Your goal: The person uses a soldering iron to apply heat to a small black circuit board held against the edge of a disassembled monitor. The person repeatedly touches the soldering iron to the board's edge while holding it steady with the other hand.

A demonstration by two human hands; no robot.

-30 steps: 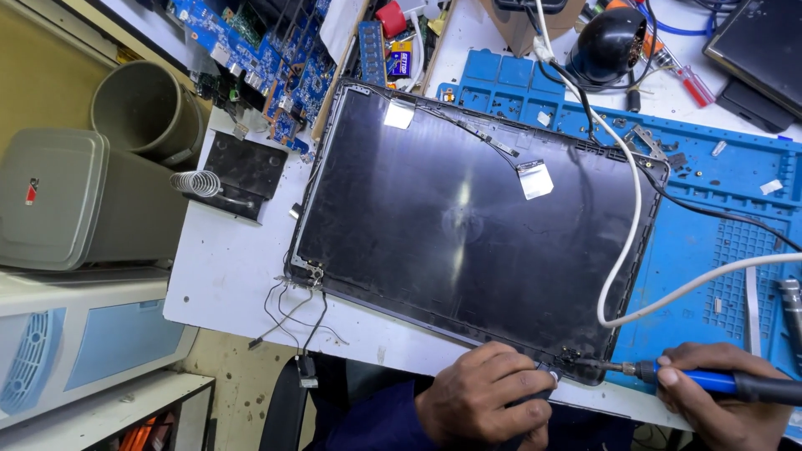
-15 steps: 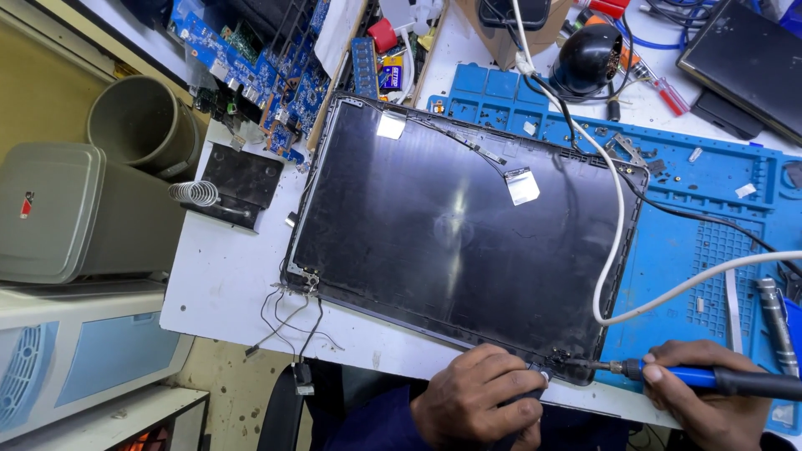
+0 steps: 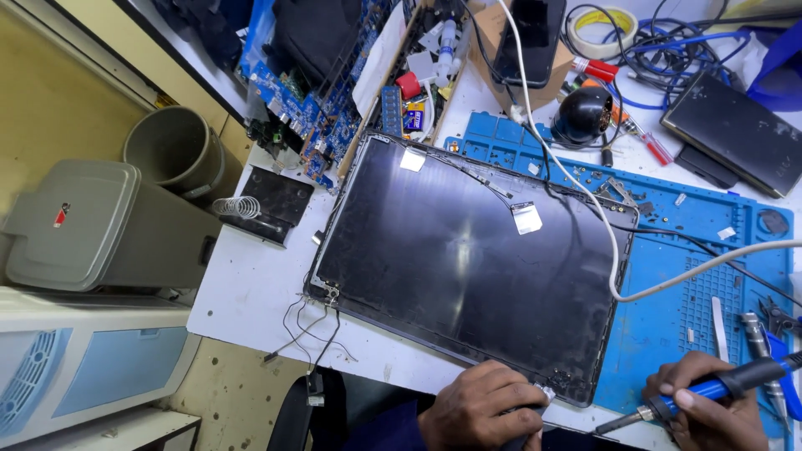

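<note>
The right hand [image 3: 710, 409], gripping the blue-handled soldering iron [image 3: 710, 391], has drawn its tip back off the near corner of the large black laptop screen panel [image 3: 468, 259] lying on the white tabletop [image 3: 251, 292]. The left hand [image 3: 484, 407] stays curled, pressing on that corner, so the joint there looks finished or paused.

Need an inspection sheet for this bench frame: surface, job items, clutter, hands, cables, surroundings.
Surface: white bench with a blue work mat at right.
Job's things: dark laptop lid panel lying flat, half on the mat; blue-handled soldering iron.
Clutter: circuit boards, black dome-shaped object, tape roll, tweezers.
Hands: left hand at the panel's near corner; right hand grips the iron.
Cables: white cable crosses the panel; thin wires trail from its left corner.
Surroundings: grey bin, grey cylindrical container.
</note>
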